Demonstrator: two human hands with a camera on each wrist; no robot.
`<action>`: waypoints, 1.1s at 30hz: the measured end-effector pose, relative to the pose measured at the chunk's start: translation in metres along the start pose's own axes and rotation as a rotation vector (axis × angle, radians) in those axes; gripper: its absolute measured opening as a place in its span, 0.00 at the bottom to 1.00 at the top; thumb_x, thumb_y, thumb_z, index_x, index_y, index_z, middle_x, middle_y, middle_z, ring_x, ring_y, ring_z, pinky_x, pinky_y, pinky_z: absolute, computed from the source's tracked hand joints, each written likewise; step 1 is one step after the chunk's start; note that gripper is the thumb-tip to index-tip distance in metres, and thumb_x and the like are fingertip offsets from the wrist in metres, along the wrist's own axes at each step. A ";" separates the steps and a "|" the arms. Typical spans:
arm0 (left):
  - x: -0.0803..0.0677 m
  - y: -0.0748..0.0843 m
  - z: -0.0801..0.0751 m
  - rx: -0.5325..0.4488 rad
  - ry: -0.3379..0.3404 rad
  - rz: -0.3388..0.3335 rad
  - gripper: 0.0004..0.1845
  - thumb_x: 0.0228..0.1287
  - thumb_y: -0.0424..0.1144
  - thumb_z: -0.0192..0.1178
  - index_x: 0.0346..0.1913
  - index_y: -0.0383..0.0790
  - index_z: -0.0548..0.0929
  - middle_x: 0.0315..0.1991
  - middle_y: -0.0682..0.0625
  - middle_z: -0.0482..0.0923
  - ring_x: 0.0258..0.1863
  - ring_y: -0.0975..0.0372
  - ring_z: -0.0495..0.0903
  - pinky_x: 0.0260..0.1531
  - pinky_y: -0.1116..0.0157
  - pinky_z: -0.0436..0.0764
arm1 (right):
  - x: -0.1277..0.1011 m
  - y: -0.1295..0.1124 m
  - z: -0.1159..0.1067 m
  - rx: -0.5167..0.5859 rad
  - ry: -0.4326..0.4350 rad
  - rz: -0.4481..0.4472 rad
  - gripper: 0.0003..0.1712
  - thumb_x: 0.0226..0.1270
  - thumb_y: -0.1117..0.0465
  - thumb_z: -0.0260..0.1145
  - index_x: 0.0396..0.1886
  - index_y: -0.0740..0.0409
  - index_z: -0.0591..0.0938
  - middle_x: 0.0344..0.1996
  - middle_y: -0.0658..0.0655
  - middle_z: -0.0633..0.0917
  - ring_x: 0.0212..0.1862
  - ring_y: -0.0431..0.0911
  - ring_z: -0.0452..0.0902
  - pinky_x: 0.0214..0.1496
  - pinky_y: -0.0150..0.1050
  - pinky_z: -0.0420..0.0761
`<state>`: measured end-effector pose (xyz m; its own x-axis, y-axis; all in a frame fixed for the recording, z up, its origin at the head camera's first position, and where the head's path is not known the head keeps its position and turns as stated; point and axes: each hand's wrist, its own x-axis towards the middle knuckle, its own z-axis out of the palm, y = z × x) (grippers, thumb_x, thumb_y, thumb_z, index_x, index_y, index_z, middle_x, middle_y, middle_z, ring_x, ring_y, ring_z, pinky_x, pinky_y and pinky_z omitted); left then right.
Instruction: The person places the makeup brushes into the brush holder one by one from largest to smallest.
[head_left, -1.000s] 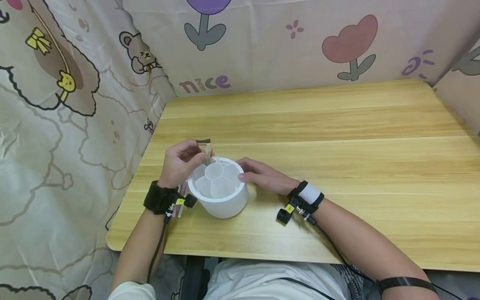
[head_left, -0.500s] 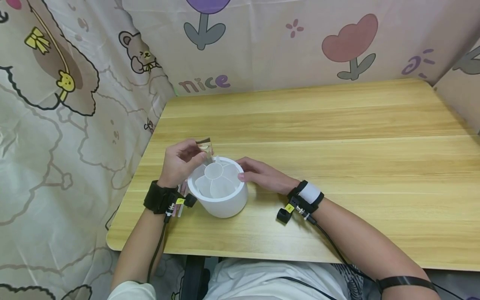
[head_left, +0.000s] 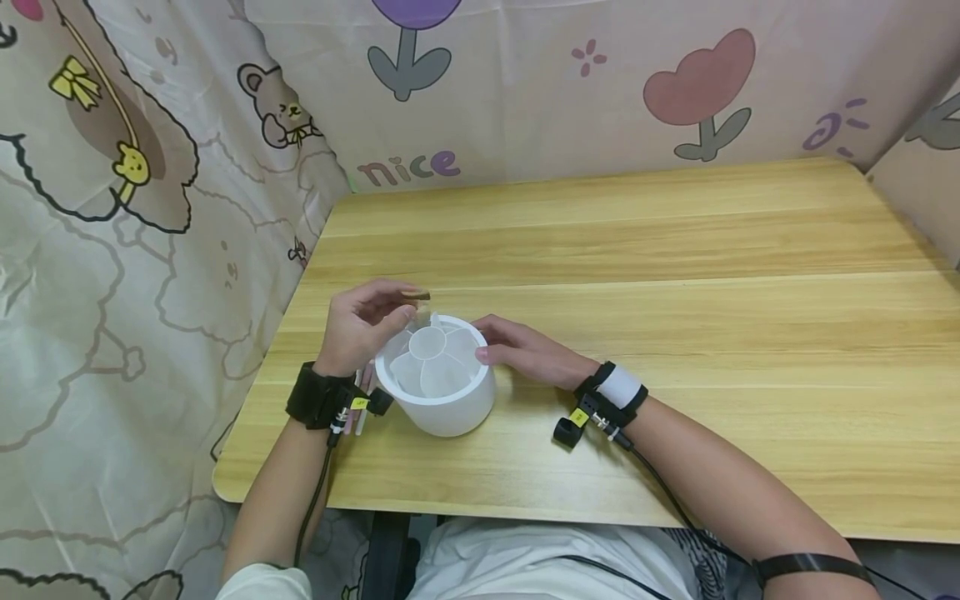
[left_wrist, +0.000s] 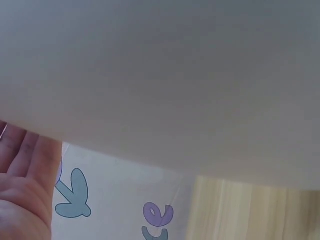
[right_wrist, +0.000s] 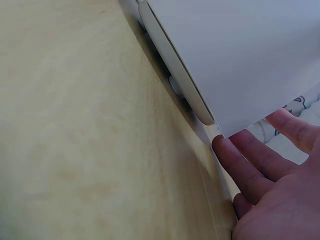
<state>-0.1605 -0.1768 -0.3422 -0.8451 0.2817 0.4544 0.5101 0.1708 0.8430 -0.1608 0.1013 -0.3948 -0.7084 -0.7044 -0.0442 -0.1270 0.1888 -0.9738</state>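
Left hand (head_left: 365,323) pinching, right hand (head_left: 525,352) flat

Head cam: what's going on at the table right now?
A person sits at a wooden table with a white round container divided into petal-shaped compartments. The left hand pinches a small brown-topped sachet over the container's far-left rim. The right hand rests with straight fingers against the container's right side. How far the sachet reaches into a compartment is hidden by the fingers.

- A makeshift recording booth, homely rather than industrial.
- Wooden bench (head_left: 637,250) as the landmark.
- Cartoon bear-and-tulip cloth (head_left: 525,83) hung behind and left of it.
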 end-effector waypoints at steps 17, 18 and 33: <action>0.000 -0.001 -0.001 -0.058 0.026 0.040 0.12 0.63 0.22 0.62 0.48 0.18 0.83 0.40 0.64 0.90 0.40 0.70 0.90 0.46 0.74 0.89 | -0.001 0.000 0.000 -0.006 0.007 0.001 0.27 0.78 0.48 0.57 0.72 0.46 0.72 0.69 0.54 0.79 0.74 0.50 0.71 0.82 0.57 0.66; 0.001 -0.001 -0.001 -0.067 0.028 0.044 0.12 0.63 0.21 0.62 0.48 0.18 0.83 0.40 0.63 0.90 0.40 0.70 0.90 0.46 0.73 0.89 | -0.001 0.000 0.000 -0.005 0.008 0.000 0.27 0.78 0.48 0.57 0.72 0.46 0.72 0.69 0.54 0.79 0.74 0.50 0.71 0.82 0.57 0.66; 0.001 -0.002 -0.006 -0.065 0.040 0.067 0.11 0.65 0.21 0.60 0.48 0.17 0.83 0.40 0.63 0.90 0.40 0.70 0.90 0.48 0.72 0.89 | 0.000 -0.001 0.001 -0.024 0.016 -0.005 0.27 0.79 0.46 0.56 0.72 0.46 0.73 0.69 0.53 0.79 0.74 0.50 0.71 0.82 0.57 0.65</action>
<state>-0.1637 -0.1830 -0.3417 -0.8159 0.2525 0.5202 0.5553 0.0912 0.8266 -0.1601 0.0999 -0.3940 -0.7188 -0.6943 -0.0358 -0.1468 0.2019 -0.9683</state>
